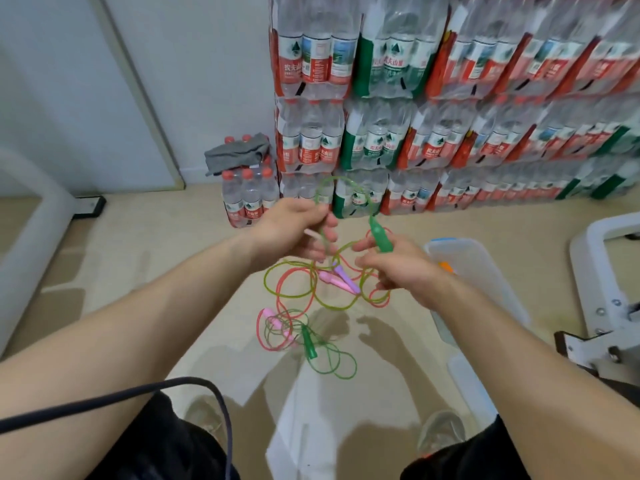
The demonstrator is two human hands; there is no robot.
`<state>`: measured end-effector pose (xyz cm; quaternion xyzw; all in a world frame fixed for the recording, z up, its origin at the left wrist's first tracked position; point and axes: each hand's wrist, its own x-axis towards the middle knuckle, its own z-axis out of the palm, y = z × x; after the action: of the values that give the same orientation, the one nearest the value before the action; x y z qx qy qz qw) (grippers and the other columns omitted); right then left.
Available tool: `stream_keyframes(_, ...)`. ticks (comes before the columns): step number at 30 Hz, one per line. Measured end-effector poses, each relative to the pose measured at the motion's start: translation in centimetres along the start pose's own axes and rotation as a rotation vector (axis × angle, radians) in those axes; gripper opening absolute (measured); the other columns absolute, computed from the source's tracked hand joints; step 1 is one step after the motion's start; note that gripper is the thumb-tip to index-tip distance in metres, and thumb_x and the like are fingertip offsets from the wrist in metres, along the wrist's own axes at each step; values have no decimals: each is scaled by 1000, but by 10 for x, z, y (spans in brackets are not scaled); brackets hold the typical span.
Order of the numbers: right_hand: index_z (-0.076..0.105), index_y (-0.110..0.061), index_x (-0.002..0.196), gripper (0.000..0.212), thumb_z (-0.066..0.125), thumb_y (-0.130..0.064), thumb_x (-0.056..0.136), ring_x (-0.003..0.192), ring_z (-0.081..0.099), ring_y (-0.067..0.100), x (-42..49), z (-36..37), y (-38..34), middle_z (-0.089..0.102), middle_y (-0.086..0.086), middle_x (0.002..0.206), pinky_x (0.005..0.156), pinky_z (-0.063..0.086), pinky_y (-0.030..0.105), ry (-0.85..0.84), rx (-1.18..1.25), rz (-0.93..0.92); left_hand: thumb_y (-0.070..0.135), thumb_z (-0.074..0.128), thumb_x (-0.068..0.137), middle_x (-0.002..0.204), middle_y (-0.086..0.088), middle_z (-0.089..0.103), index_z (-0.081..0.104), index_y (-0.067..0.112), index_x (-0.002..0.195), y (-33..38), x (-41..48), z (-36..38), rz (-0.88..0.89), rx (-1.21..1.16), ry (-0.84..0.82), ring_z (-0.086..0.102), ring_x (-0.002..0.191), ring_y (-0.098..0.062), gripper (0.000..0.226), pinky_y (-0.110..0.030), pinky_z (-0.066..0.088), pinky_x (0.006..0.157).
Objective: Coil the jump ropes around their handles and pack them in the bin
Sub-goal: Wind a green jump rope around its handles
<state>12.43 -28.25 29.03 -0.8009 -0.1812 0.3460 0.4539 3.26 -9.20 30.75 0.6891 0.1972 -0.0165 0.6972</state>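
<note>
One brand legible
"农夫山泉" stands in white on red labels (292, 68) of the water bottles (311, 133) stacked behind the bin (485, 268).

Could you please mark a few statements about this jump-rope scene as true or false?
1. The right hand holds a green handle. True.
2. The left hand is empty. False: it grips the green rope.
3. A second green handle lies on the floor. True.
4. The bin stands on the person's left. False: it stands on the right.
</note>
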Motion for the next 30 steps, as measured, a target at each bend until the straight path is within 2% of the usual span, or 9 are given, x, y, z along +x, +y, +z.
stream_keyframes(4, 74, -20, 97, 11, 63, -19, 96, 48, 40, 12, 7, 30, -2, 39, -6, 55, 59, 48, 30, -215, 132, -15, 28, 43, 108, 79, -6, 71, 61, 9, 99, 21, 11, 18, 51, -282, 128, 74, 69, -22, 28, -30, 61, 58)
stream_keyframes(8, 76, -14, 98, 33, 55, -38, 102, 46, 50, 2, 18, 27, -4, 55, -7, 67, 55, 50, 30, -26, -75, -94, 26, 45, 107, 78, -2, 72, 63, 10, 96, 16, 22, 7, 50, -225, 289, 73, 70, -18, 26, -32, 60, 68)
stream_keyframes(10, 73, -7, 103, 34, 54, -34, 103, 42, 50, 2, 20, 18, -7, 56, 1, 73, 51, 45, 29, -15, -13, -70, 30, 48, 106, 95, -6, 74, 62, 10, 99, 8, 29, 6, 21, -93, 285, 71, 83, -20, 26, -35, 58, 77)
stream_keyframes(14, 72, -9, 89, 33, 52, -30, 104, 46, 43, 13, 23, 4, -20, 60, 2, 62, 54, 43, 27, -47, 273, -76, 75, 40, 91, 115, -5, 74, 55, 15, 134, -5, 33, 7, -112, 88, -34, 70, 102, -17, 76, -39, 48, 95)
stream_keyframes(17, 65, -11, 85, 30, 48, -26, 105, 44, 41, 10, 24, -3, -28, 57, 0, 57, 54, 42, 26, -28, 517, -75, 86, 28, 75, 110, -11, 75, 46, 15, 142, -16, 30, 11, -173, 86, -320, 69, 111, -22, 100, -40, 38, 107)
stream_keyframes(20, 61, -14, 82, 31, 49, -32, 105, 46, 40, 10, 26, -16, -31, 52, -3, 57, 56, 41, 27, 56, 720, -65, 76, 42, 84, 97, -5, 77, 63, 14, 118, -28, 25, 12, -127, 404, -397, 71, 102, -18, 75, -35, 44, 103)
stream_keyframes(23, 62, -16, 81, 32, 51, -35, 104, 47, 42, 9, 29, -32, -28, 52, -4, 57, 57, 42, 26, 224, 874, -41, 44, 56, 98, 89, 0, 76, 69, 9, 93, -47, 25, -1, -76, 863, -360, 69, 85, -15, 38, -31, 51, 84)
stream_keyframes(26, 65, -11, 105, 33, 50, -40, 103, 53, 51, 11, 32, -41, -20, 73, 2, 75, 59, 48, 27, 300, 813, 74, 22, 44, 107, 83, -11, 74, 64, 7, 87, -45, 18, -2, -151, 547, -224, 65, 67, -17, 32, -28, 50, 66)
stream_keyframes(30, 66, -9, 109, 27, 52, -30, 98, 63, 64, 17, 28, -16, -6, 78, 7, 97, 59, 52, 25, 128, 477, 283, 24, 40, 109, 86, -11, 74, 62, 8, 97, -20, 13, 2, -111, 22, -71, 73, 69, -20, 30, -30, 60, 68)
